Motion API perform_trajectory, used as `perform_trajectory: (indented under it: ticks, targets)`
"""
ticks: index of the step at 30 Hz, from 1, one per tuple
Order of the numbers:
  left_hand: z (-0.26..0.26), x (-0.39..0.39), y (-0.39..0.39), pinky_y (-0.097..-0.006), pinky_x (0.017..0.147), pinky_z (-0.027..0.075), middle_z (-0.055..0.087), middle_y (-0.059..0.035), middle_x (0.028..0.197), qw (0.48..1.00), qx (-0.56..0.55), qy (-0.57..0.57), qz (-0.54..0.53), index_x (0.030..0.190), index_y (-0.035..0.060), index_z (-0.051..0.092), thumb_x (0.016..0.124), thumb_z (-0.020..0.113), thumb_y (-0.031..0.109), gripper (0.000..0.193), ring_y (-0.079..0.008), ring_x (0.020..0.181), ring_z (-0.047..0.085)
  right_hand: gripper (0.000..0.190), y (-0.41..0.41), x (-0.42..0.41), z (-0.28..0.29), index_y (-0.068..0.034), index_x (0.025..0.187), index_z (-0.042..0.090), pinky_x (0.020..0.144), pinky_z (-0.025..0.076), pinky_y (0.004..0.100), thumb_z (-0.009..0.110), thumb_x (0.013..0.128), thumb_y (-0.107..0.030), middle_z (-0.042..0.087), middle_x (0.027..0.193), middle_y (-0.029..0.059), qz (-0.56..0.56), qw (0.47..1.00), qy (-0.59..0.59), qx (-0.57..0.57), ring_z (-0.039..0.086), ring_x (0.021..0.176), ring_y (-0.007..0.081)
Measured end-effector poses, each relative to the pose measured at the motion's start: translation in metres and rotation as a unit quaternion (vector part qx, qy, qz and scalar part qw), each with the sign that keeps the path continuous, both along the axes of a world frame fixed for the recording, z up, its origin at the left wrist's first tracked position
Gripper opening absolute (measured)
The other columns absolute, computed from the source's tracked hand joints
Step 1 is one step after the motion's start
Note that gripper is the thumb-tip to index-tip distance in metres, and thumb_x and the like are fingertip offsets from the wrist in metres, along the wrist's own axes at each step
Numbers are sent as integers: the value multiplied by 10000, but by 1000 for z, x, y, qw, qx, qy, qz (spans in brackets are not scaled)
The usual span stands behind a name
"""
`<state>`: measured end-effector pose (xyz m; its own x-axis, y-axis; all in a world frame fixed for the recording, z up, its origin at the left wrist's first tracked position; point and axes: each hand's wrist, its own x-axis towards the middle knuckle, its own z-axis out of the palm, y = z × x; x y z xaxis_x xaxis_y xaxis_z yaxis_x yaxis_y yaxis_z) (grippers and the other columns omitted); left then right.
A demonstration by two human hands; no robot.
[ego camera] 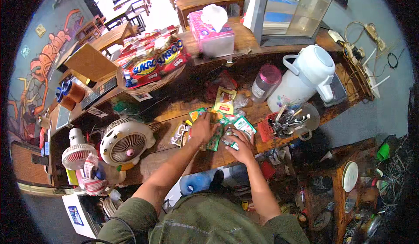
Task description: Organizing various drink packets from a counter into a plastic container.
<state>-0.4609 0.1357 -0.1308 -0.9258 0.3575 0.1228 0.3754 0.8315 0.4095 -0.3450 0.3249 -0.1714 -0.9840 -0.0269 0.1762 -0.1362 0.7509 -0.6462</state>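
Several drink or food sachets lie in a loose pile on the wooden counter (157, 157) in front of me. My left hand (202, 128) is over the pile's left part, beside a green sachet (214, 141); its fingertips are partly hidden, so a grip cannot be made out. Fingers apart, my right hand (241, 145) rests on the sachets at the right. A white and green sachet (245, 126) shows just above it. Behind the pile lies a yellow sachet (225, 100). Left of my left hand is a sachet with white and yellow print (180, 134).
A red basket (265, 128) and a clear jug (309, 121) with spoons stand at right. Behind are a white vacuum flask (291, 83) and a pink-lidded jar (265, 82). A fan (131, 142) stands left. A snack basket (154, 87) and tissue box (214, 39) occupy the raised ledge.
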Motion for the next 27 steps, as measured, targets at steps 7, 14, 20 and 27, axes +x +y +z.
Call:
perform_trajectory:
  ticks: [7,14,20,27]
  targets:
    - [-12,-27,15,-489,874,490,617,-261,1101,992,-22,-109,54,1262,51,449,725,765,500,769,-407,1053,601,417,6,1,1,-198,1160,654,1135,56,627,755,775,-323,518,1368,42,9,1000,0,-23,418,1322,261]
    - [-19,-38,-1,-433,822,505,689,-162,1019,979,54,-158,115,1030,84,663,740,766,412,449,-348,945,664,347,6,-4,-5,-127,1100,651,1140,73,606,741,792,-259,549,1312,58,-26,997,19,-67,455,1288,263]
    - [-11,-27,-42,-355,717,495,681,-83,849,932,321,-142,93,934,50,612,848,725,289,278,-214,789,646,262,-12,-14,7,-47,1059,638,974,439,383,709,813,-103,611,1188,106,-70,972,62,-216,574,1136,292]
    - [46,34,-30,-225,613,459,635,21,858,782,512,-346,84,1085,68,600,891,711,234,280,-56,708,563,576,-55,-29,42,-44,1436,363,1082,334,392,605,934,-193,498,1364,124,3,729,-67,-682,478,1261,248]
